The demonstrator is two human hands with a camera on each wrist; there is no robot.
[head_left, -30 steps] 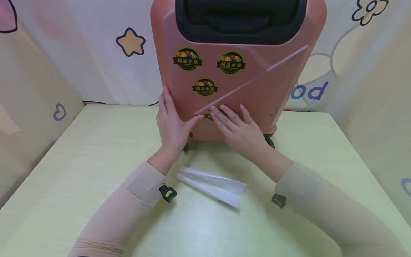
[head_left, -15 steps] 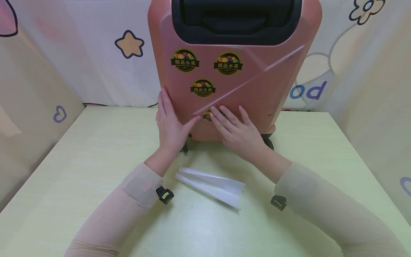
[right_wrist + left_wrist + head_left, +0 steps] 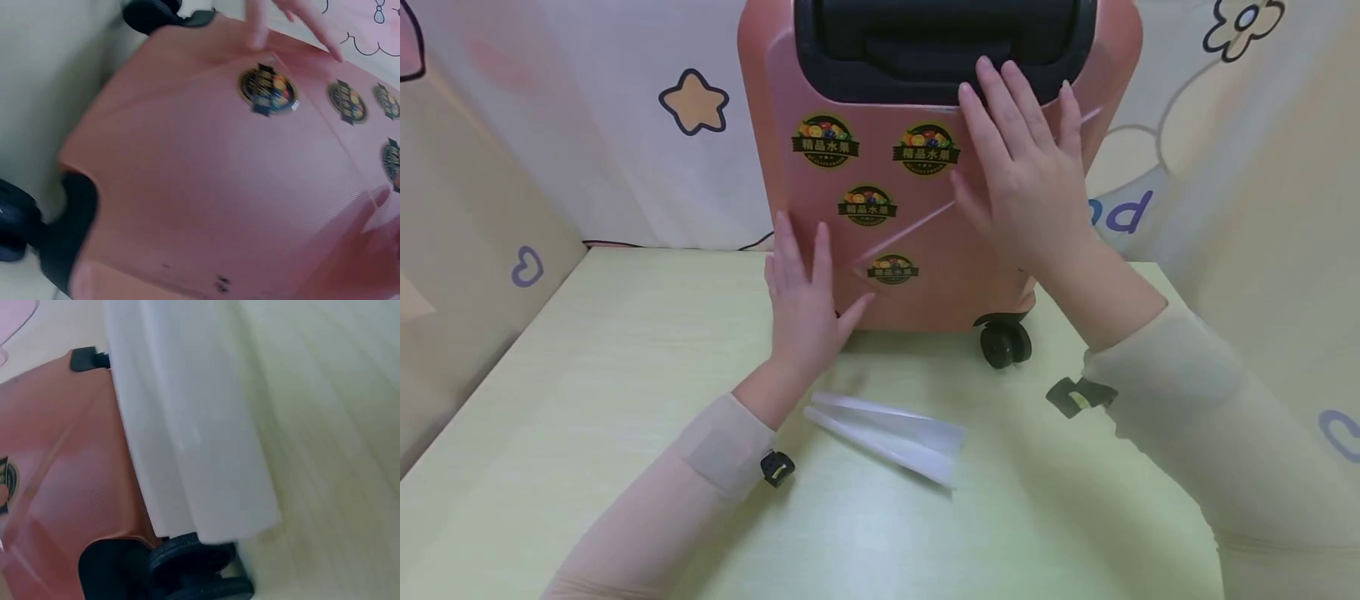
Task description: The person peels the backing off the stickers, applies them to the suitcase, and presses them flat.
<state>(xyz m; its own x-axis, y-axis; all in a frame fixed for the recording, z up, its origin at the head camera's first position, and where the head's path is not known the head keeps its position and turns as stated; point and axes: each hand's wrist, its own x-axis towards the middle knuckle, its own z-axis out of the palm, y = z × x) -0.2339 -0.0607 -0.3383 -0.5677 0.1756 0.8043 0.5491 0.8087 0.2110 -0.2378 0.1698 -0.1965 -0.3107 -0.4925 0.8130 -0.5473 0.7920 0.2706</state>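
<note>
A pink suitcase (image 3: 955,292) stands upright on its wheels, its black handle panel (image 3: 895,83) at the top. On its front are a top-left sticker (image 3: 825,142), a top-right sticker (image 3: 926,150), a middle sticker (image 3: 867,206) and a lowest sticker (image 3: 892,269), round with a fruit picture. My left hand (image 3: 801,317) lies with straight fingers against the lower left of the case. Over the upper right, my right hand (image 3: 1030,175) is spread, fingertips overlapping the handle panel's lower edge. Neither hand holds anything. In the right wrist view, left-hand fingers (image 3: 256,28) show near the lowest sticker.
A folded white sheet (image 3: 887,437) lies on the pale table (image 3: 865,533) in front of the suitcase. A black wheel (image 3: 1003,343) shows at the case's lower right. Behind stands a printed curtain (image 3: 587,125), with a dark cable (image 3: 613,243) along the table's back edge.
My right hand has risen from the lowest sticker to the upper right of the suitcase, uncovering that sticker. My left hand has slid slightly down, its fingers more spread.
</note>
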